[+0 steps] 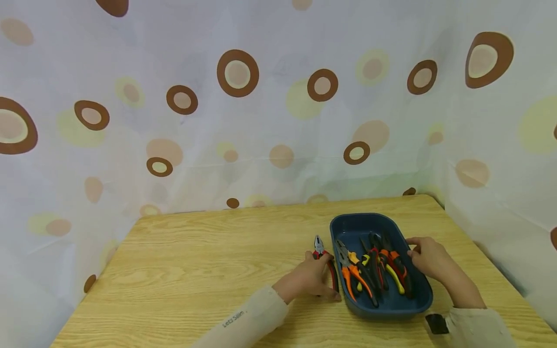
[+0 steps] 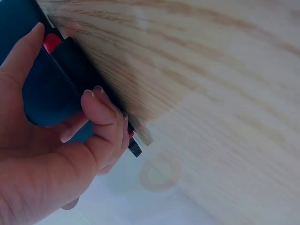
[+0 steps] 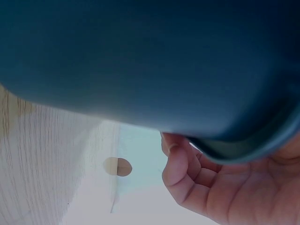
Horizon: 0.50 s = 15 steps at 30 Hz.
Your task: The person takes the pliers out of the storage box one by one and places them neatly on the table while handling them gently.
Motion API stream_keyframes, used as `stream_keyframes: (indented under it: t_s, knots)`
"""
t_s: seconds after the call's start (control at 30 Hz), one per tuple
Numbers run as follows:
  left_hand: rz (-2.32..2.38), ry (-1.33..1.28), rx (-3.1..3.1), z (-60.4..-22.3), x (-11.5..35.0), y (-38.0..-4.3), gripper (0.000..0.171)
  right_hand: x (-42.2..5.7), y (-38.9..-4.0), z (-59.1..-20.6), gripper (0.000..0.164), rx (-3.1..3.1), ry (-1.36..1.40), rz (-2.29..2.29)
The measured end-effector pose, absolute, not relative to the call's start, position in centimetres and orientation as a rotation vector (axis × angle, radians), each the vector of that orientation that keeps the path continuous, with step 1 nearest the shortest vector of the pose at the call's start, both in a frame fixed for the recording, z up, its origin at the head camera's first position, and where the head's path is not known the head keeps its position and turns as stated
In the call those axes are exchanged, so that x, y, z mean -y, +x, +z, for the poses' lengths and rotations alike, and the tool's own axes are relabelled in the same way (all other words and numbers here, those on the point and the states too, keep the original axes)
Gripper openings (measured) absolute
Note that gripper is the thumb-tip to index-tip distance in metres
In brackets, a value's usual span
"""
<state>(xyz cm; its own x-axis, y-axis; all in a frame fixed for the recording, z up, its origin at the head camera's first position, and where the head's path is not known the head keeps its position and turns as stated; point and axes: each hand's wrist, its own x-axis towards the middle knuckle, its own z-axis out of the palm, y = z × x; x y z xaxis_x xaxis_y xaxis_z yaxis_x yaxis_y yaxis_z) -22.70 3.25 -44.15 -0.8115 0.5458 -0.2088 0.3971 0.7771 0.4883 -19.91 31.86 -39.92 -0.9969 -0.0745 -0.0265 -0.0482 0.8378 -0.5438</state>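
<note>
A pair of pliers with red-and-black handles (image 1: 319, 245) lies on the table along the left side of a dark blue plastic bin (image 1: 391, 309). My left hand (image 1: 308, 278) holds these pliers from above. In the left wrist view, its curled fingers are against the black handle (image 2: 79, 63), and the thumb is near the handle's red end. At the bin's right side, my right hand (image 1: 435, 261) grips the rim; in the right wrist view its curled fingers (image 3: 180, 171) are against the outer wall. Inside the bin lie several pliers, including orange-handled pliers (image 1: 346, 275).
The wood-grain table (image 1: 209, 261) extends to the left of the bin. A white curtain with brown and yellow circles (image 1: 261, 121) hangs behind the table and along its sides.
</note>
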Motion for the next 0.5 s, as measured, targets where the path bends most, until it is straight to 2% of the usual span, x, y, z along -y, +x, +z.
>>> stream_keyframes:
  t_s: [0.33, 0.5]
  knots:
    - [0.571, 0.738, -2.679, -44.0, -3.3, -22.7, 0.088, -31.7, -20.2, -39.4, 0.037, -2.959, -0.110, -0.864]
    - [0.517, 0.694, -2.694, -42.6, -3.2, -22.7, 0.090, -31.6, -20.4, -39.1, 0.038, -2.953, -0.102, -0.858]
